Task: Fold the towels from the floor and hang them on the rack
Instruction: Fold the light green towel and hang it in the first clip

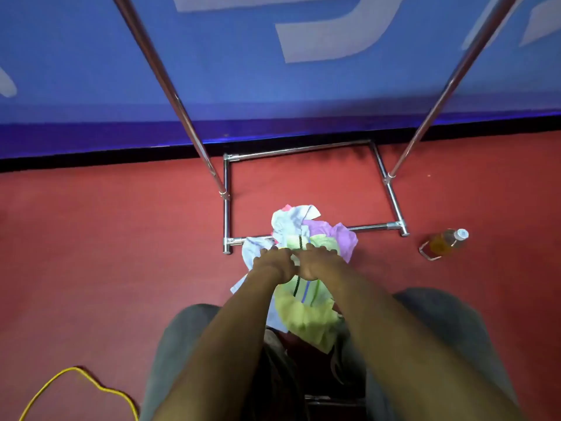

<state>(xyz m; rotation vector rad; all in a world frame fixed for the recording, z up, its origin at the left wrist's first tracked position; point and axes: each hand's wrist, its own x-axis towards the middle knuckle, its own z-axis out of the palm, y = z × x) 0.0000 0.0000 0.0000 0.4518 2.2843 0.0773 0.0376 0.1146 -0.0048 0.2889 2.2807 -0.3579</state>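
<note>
Left hand: my left hand (274, 262) lies palm down on the towel pile, fingers curled into the cloth; I cannot tell if it grips.
Right hand: my right hand (318, 261) touches the left, fingers bent over the yellow-green towel (306, 314); grip unclear.
Towels: crumpled pile (303, 235) on the red floor (106, 238), lying across the rack's front base bar.
Rack: chrome rack (391, 192), uprights bare.
Bottle: bottle (444, 243) lies right of rack.
Cable: yellow cable (76, 381) lower left.
</note>
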